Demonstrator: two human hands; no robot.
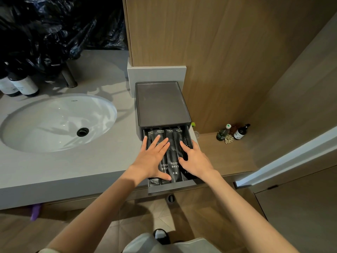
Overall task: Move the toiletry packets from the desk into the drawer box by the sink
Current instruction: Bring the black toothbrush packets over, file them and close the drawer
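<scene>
From the head camera, looking down, the drawer box (pixel 162 103) sits on the grey table (pixel 91 161), just to the right of the white sink (pixel 58 123). Its drawer (pixel 171 188) is pulled out toward the person, and the front sticks out past the table edge.

The black toiletry packets (pixel 175 161) are in the drawer. They lie flat, side by side. Each one is long and thin, and its long way runs from the drawer front to the back of the box, straight away from the person. Their far ends go under the top of the box.

Both hands are on top of the packets. The left hand (pixel 155 157) lies flat with its fingers straight and spread, pressing on the left packets. The right hand (pixel 196 159) rests on the right packets by the drawer's right wall, with its fingers a little bent. It does not look like it is gripping anything. The two hands are apart, and one packet shows between them.

The packets look like they are all in, so the job seems almost done. I think the hands are patting them flat so nothing sticks up. The next move is likely to push the drawer shut. That push goes the same way the packets point, away from the person. The drawer front is right under both wrists, so either hand can reach it.
</scene>
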